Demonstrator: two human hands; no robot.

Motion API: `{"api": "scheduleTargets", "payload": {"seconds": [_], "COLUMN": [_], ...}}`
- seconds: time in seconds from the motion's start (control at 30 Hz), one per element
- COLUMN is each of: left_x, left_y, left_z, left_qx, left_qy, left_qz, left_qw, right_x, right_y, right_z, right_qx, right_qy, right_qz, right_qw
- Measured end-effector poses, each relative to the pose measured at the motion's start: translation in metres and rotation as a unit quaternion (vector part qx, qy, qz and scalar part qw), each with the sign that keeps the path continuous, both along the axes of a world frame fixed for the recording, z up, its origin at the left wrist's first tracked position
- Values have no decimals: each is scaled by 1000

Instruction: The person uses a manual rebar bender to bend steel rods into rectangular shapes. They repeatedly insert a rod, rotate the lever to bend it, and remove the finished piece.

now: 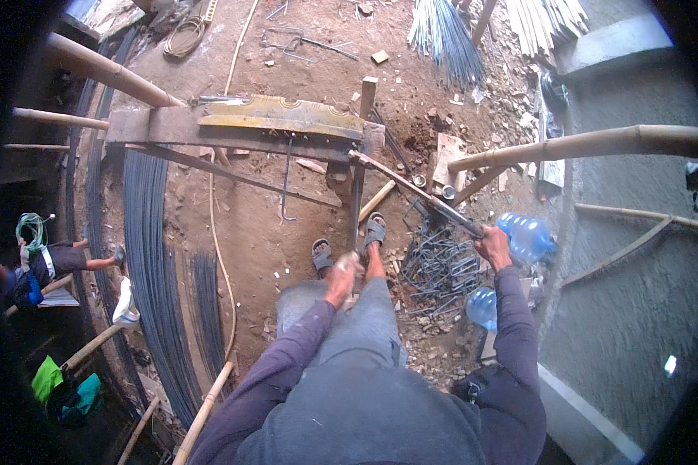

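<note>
My right hand (495,246) is closed round the dark end of a long bar-bending lever (434,201). The lever's far end rests at the right end of a wooden bench beam (159,128). Slightly blurred, my left hand (343,279) is closed in front of my knees on the near end of a thin steel rod (357,205), which runs up to the same corner of the beam. On the beam lies a yellowish, scalloped plate (279,116). A hooked steel rod (286,182) hangs down from the beam's near side.
A heap of bent steel stirrups (442,260) lies right of my feet, beside two blue water bottles (526,236). Long steel bars (143,256) lie to the left. Bamboo poles (582,146) cross both sides. Another person (50,260) is at far left.
</note>
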State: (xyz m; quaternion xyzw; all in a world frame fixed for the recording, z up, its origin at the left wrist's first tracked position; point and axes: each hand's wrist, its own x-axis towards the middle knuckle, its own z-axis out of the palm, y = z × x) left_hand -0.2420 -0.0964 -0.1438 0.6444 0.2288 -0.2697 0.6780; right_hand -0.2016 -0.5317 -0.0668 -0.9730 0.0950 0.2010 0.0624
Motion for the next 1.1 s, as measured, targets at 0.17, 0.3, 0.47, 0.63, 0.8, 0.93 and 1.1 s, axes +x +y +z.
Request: {"api": "scheduleTargets", "payload": {"seconds": [0.17,0.3,0.47,0.63,0.8,0.93,1.1], "left_x": [-26,-24,-21,2,12,7,-3], "left_y": [-1,15,32,78,94,79,72], "left_z": [-35,-41,-32,-33,-36,-22,-15], "left_qx": [-77,78,195,230,201,122,3], "left_qy": [137,8,-58,-102,-132,-46,67], "left_qz": [3,-7,-34,-86,-78,-121,-85], "left_qw": [988,997,979,964,967,984,994], "right_x": [-2,-37,-62,-94,-113,-86,-79], "right_y": [-7,20,53,116,142,109,78], "right_z": [-13,-33,-53,-68,-60,-47,-27], "right_qx": [-101,-80,-92,-65,-72,-68,15], "right_qy": [-66,-57,-119,-135,-121,-67,-77], "right_qz": [46,6,-47,-169,-203,-154,-94], "right_qw": [992,995,988,974,969,983,992]}}
